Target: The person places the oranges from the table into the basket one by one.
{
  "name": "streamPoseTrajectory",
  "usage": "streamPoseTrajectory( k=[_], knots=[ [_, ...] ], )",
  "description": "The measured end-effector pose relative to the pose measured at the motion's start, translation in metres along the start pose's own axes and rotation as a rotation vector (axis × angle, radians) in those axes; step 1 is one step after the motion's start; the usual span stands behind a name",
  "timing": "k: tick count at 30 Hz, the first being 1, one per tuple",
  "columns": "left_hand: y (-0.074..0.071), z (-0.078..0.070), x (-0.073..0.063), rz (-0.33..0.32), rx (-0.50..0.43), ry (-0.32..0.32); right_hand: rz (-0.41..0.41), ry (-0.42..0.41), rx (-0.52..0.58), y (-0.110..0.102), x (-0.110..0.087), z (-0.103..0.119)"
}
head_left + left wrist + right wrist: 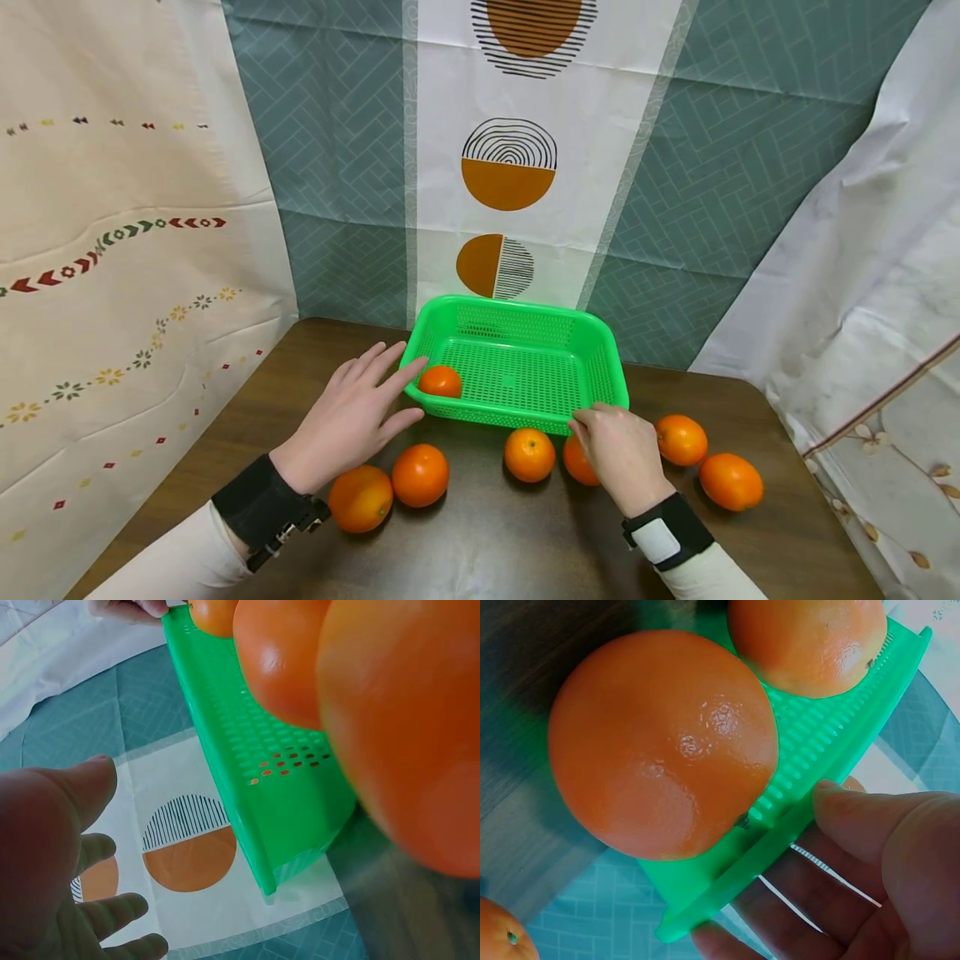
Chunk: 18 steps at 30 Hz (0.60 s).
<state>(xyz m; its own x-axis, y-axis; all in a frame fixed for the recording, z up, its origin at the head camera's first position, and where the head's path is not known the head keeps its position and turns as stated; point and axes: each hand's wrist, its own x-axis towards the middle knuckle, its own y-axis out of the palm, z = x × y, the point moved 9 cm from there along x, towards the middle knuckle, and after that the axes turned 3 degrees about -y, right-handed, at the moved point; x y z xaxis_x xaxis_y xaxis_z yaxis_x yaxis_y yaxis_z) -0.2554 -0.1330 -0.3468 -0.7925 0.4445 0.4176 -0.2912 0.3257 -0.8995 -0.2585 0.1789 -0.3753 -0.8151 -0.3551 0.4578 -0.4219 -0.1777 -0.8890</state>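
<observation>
A green plastic basket (517, 310) with perforated sides stands on the table, one orange (440, 381) inside at its left front corner. My right hand (621, 454) grips the near rim by the right corner; in the right wrist view the thumb lies on one side of the rim (739, 879) and the fingers reach past the other. Spread out, my left hand (354, 408) hovers at the basket's left rim, its fingers straight and holding nothing. Another orange (579, 461) sits partly hidden behind the right hand. A further orange (529, 455) lies just before the basket's front wall.
Left of centre, two oranges (421, 475) lie side by side near the left wrist. Two more oranges (731, 482) are to the right of the right hand. Behind the brown wooden table (480, 542) hangs a patterned curtain (337, 167), close to the basket's back.
</observation>
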Motion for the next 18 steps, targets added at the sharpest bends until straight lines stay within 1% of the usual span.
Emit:
streamPoseTrajectory(
  k=[4, 8, 18],
  knots=[
    [0.004, 0.0, -0.011, 0.015, -0.011, -0.021, 0.004, 0.002, 0.006, -0.001, 0.001, 0.0],
    [0.008, -0.003, -0.022, 0.029, -0.013, -0.032, 0.016, 0.01, 0.013, 0.0, 0.001, -0.001],
    [0.011, -0.012, -0.045, 0.028, -0.037, -0.072, 0.019, 0.023, 0.015, 0.003, 0.0, -0.003]
  ],
)
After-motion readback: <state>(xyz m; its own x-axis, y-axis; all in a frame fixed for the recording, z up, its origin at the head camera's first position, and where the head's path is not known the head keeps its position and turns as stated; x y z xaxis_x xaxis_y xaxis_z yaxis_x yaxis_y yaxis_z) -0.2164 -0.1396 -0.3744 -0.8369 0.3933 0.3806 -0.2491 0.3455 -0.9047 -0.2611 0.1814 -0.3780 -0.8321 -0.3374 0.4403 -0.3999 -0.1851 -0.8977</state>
